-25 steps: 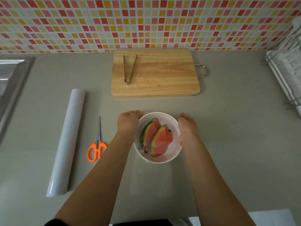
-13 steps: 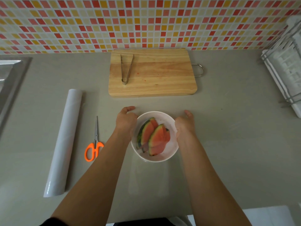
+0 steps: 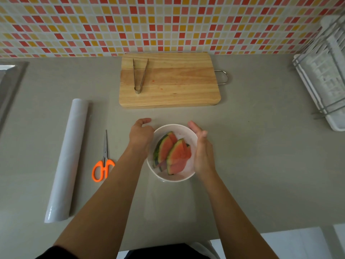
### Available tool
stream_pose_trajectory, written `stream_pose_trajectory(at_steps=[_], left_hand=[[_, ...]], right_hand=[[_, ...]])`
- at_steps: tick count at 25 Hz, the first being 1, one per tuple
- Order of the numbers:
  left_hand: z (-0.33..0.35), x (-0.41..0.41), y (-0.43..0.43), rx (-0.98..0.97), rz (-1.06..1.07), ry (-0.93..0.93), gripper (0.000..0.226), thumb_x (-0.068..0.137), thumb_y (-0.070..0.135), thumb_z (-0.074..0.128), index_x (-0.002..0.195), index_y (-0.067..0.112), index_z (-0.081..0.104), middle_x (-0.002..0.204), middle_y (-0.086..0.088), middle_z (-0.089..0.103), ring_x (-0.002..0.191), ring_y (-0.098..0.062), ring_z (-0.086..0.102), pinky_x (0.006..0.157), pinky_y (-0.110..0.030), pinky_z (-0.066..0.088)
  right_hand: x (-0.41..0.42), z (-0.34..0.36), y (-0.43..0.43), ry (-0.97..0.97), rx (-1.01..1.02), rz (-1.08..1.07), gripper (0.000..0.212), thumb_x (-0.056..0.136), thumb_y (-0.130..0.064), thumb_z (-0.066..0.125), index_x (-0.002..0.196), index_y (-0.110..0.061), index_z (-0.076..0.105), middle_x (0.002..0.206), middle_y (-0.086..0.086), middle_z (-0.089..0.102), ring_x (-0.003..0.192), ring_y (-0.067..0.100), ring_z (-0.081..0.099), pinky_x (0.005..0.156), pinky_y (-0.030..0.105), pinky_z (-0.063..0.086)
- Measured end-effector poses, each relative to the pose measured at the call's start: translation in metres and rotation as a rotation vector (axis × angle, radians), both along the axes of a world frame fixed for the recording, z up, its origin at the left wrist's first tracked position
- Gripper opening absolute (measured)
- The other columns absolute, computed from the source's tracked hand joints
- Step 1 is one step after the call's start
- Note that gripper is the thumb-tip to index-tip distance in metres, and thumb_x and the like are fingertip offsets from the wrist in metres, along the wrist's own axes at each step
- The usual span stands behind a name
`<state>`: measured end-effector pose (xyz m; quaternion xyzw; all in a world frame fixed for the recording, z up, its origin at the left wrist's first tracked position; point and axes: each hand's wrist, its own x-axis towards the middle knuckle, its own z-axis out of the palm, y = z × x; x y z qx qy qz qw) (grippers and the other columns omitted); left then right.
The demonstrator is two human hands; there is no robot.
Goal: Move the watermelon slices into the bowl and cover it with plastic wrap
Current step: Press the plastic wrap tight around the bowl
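Note:
A white bowl [image 3: 182, 129] stands on the grey counter with several watermelon slices [image 3: 172, 154] inside, red flesh up and green rinds to the left. A clear sheet of plastic wrap [image 3: 168, 202] lies over the bowl and trails toward me across the counter. My left hand [image 3: 141, 134] is at the bowl's left rim, fingers curled and slightly apart. My right hand [image 3: 202, 150] is against the right rim, fingers straight and pointing away from me. Neither hand clearly grips anything.
A wooden cutting board [image 3: 169, 81] with metal tongs [image 3: 140, 75] lies behind the bowl. The plastic wrap roll [image 3: 68, 157] and orange-handled scissors [image 3: 103, 163] lie to the left. A sink edge [image 3: 9, 85] is at far left, a white dish rack [image 3: 323, 77] at far right.
Both hands have loosened from cupping the bowl's sides; my right fingers have straightened and my left hand has opened slightly. The bowl has stayed in place.

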<state>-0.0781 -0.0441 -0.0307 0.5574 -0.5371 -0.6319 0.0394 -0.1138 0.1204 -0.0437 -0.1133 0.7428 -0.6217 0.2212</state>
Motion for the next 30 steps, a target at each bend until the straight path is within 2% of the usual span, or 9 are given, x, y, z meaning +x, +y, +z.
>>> stream_pose_trajectory(at_steps=[4, 9, 11, 13, 16, 19, 22, 26, 30], left_hand=[[0.000, 0.000, 0.001, -0.054, -0.017, -0.028, 0.045, 0.084, 0.001, 0.037, 0.118, 0.024, 0.056, 0.104, -0.010, 0.059, 0.083, -0.026, 0.060, 0.085, -0.043, 0.055], [0.002, 0.000, 0.002, -0.044, -0.013, -0.023, 0.043, 0.084, 0.002, 0.036, 0.114, 0.025, 0.056, 0.094, -0.004, 0.058, 0.075, -0.019, 0.057, 0.068, -0.032, 0.053], [0.002, 0.001, 0.001, 0.004, -0.008, -0.020, 0.042, 0.085, 0.002, 0.038, 0.113, 0.026, 0.057, 0.093, -0.004, 0.059, 0.077, -0.022, 0.059, 0.062, -0.030, 0.052], [0.004, 0.002, 0.000, 0.047, -0.012, 0.004, 0.041, 0.085, 0.000, 0.039, 0.111, 0.025, 0.058, 0.095, -0.008, 0.060, 0.077, -0.025, 0.061, 0.057, -0.030, 0.052], [0.001, 0.002, 0.000, 0.024, -0.025, 0.010, 0.038, 0.085, 0.000, 0.038, 0.109, 0.019, 0.060, 0.102, -0.011, 0.061, 0.084, -0.027, 0.061, 0.070, -0.036, 0.056], [-0.002, -0.001, 0.003, -0.083, -0.013, -0.053, 0.032, 0.087, 0.008, 0.040, 0.111, 0.015, 0.061, 0.113, -0.009, 0.060, 0.101, -0.028, 0.057, 0.089, -0.038, 0.050], [-0.001, -0.002, 0.003, -0.145, 0.012, -0.097, 0.029, 0.084, 0.012, 0.041, 0.111, 0.016, 0.053, 0.115, -0.011, 0.056, 0.096, -0.029, 0.055, 0.074, -0.033, 0.044], [-0.001, -0.001, 0.003, -0.143, 0.081, -0.111, 0.034, 0.082, 0.010, 0.041, 0.112, 0.023, 0.047, 0.122, -0.013, 0.050, 0.073, -0.019, 0.049, 0.066, -0.031, 0.040], [0.000, 0.001, 0.007, -0.222, 0.159, -0.123, 0.026, 0.081, 0.007, 0.040, 0.090, 0.024, 0.057, 0.108, -0.008, 0.060, 0.064, -0.012, 0.049, 0.049, -0.024, 0.035]], right_hand=[[0.004, 0.008, -0.012, -0.218, -0.023, -0.188, 0.072, 0.073, -0.081, 0.013, 0.102, -0.039, 0.064, 0.111, 0.001, 0.069, 0.106, 0.015, 0.063, 0.100, 0.043, 0.046], [0.007, 0.015, -0.017, -0.263, 0.177, -0.330, 0.076, 0.087, -0.067, 0.006, 0.071, -0.021, 0.064, 0.080, 0.004, 0.069, 0.084, 0.025, 0.064, 0.076, 0.036, 0.048], [0.007, 0.014, -0.014, -0.103, 0.411, -0.261, 0.081, 0.086, -0.068, 0.003, 0.088, -0.014, 0.064, 0.096, 0.011, 0.067, 0.099, 0.032, 0.059, 0.086, 0.039, 0.044], [-0.003, 0.011, -0.003, 0.225, 0.605, -0.101, 0.087, 0.083, -0.070, 0.005, 0.131, -0.011, 0.047, 0.133, 0.015, 0.052, 0.129, 0.030, 0.040, 0.107, 0.039, 0.029], [-0.025, 0.008, 0.000, 0.233, 0.296, 0.101, 0.055, 0.095, -0.047, 0.023, 0.143, -0.020, 0.034, 0.148, 0.000, 0.038, 0.134, 0.003, 0.029, 0.110, 0.018, 0.020], [-0.022, 0.000, -0.008, -0.145, -0.061, 0.041, 0.033, 0.095, -0.023, 0.036, 0.104, -0.028, 0.067, 0.113, -0.004, 0.066, 0.108, 0.010, 0.058, 0.100, 0.031, 0.042], [-0.018, -0.004, -0.017, -0.280, -0.108, -0.098, 0.038, 0.089, -0.017, 0.038, 0.075, -0.024, 0.073, 0.077, -0.005, 0.072, 0.078, 0.012, 0.066, 0.076, 0.031, 0.049], [-0.021, -0.005, -0.016, -0.236, -0.067, -0.136, 0.038, 0.090, -0.015, 0.038, 0.069, -0.021, 0.070, 0.065, -0.010, 0.070, 0.065, 0.005, 0.064, 0.063, 0.023, 0.049], [-0.022, -0.004, -0.015, -0.202, -0.021, -0.139, 0.038, 0.091, -0.012, 0.039, 0.067, -0.020, 0.067, 0.064, -0.009, 0.067, 0.065, 0.007, 0.062, 0.064, 0.024, 0.048]])
